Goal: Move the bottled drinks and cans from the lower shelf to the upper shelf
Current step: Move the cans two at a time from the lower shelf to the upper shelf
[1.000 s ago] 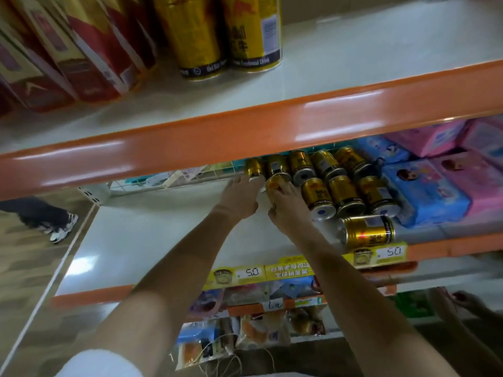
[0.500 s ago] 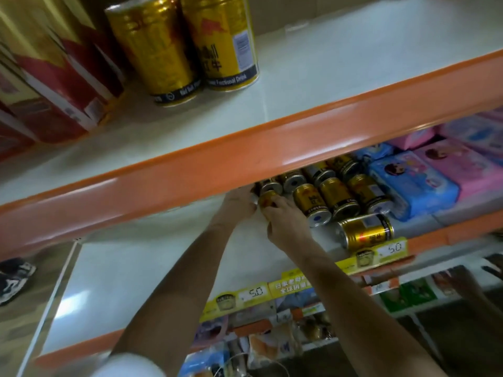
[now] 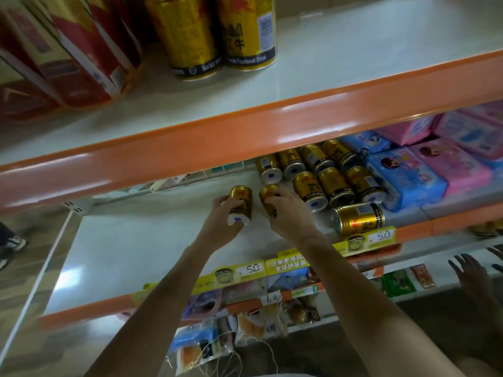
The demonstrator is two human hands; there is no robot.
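Each of my hands holds a gold can above the lower shelf (image 3: 141, 248). My left hand (image 3: 221, 224) grips one gold can (image 3: 241, 202), its base toward me. My right hand (image 3: 291, 213) wraps another gold can (image 3: 268, 195), mostly hidden by my fingers. Several more gold cans (image 3: 324, 183) lie in rows on the lower shelf to the right, and one can (image 3: 359, 217) lies sideways near the front edge. Two tall gold cans (image 3: 217, 36) stand on the upper shelf (image 3: 340, 63).
Red and gold cartons (image 3: 68, 55) fill the upper shelf's left side. Blue and pink packs (image 3: 424, 172) lie right of the cans on the lower shelf. The orange shelf lip (image 3: 245, 134) overhangs the cans. Another person's hand (image 3: 471, 273) shows at the lower right.
Both hands have drawn back from the can rows toward the shelf front, each now holding a gold can. The view has tilted down a little.
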